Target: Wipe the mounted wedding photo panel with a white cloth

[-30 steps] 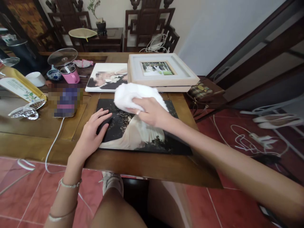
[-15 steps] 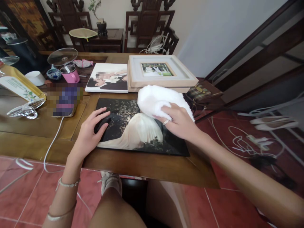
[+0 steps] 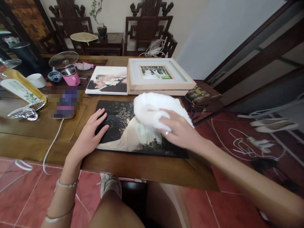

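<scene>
While the left hand [image 3: 89, 137] lay flat, steadying the dark photo print [image 3: 118, 123], the right hand [image 3: 179, 131] pressed a white cloth [image 3: 154, 109] across it, mid-wipe; the near right corner likely wanted attention next.

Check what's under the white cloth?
The white cloth lies on the dark photo print, pressed by the right hand. The print's white dress area shows at the cloth's edge; the part beneath is hidden.

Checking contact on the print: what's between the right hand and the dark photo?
In the head view, a white cloth lies between the right hand and the dark photo; the hand presses it down.
</scene>
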Motion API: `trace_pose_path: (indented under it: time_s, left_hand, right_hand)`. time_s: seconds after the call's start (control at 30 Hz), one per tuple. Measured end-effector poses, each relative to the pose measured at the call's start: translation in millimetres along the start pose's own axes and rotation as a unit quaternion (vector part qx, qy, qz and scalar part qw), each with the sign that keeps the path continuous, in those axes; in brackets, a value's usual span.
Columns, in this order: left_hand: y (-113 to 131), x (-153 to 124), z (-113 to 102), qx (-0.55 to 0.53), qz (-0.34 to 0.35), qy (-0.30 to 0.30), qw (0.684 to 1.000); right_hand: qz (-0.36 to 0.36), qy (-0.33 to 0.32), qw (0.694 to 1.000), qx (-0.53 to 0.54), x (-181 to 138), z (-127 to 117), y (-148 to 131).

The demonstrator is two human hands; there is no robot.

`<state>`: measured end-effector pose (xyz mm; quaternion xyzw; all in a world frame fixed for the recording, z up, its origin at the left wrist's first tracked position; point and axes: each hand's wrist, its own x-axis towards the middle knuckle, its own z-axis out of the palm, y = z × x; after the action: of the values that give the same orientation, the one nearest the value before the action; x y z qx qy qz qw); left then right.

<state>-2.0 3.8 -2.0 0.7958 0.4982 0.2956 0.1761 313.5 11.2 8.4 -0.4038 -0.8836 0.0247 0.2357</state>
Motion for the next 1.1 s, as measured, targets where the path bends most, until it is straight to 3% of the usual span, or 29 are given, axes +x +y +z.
trace_pose_path:
  time_s: [0.13, 0.23, 0.47, 0.53, 0.7, 1.0, 1.1]
  left_hand:
    - [1, -1, 0, -0.007, -0.004, 0.003, 1.000]
    - [1, -1, 1, -0.011, -0.009, 0.007, 1.000]
    - [1, -3, 0, -0.028, -0.011, 0.010, 0.999]
    - [1, -3, 0, -0.027, -0.011, 0.010, 1.000]
    - [1, -2, 0, -0.026, -0.007, 0.005, 1.000]
    - [2, -3, -2, -0.027, -0.007, -0.006, 1.000]
    - [2, -4, -2, -0.029, -0.011, -0.003, 1.000]
  right_hand:
    - [0.085, 0.004, 0.996, -0.008, 21, 2, 34]
    - [0.092, 0.018, 0.996, -0.010, 19, 2, 31]
    - [-0.044, 0.042, 0.998, 0.027, -42, -6, -36]
    - [-0.086, 0.021, 0.994, 0.060, -58, -12, -54]
    - [-0.161, -0.038, 0.982, 0.088, -67, -23, -63]
    - [0.022, 0.014, 1.000, 0.007, 2, -6, 15]
    - [0.082, 0.035, 0.996, 0.007, 21, 0, 27]
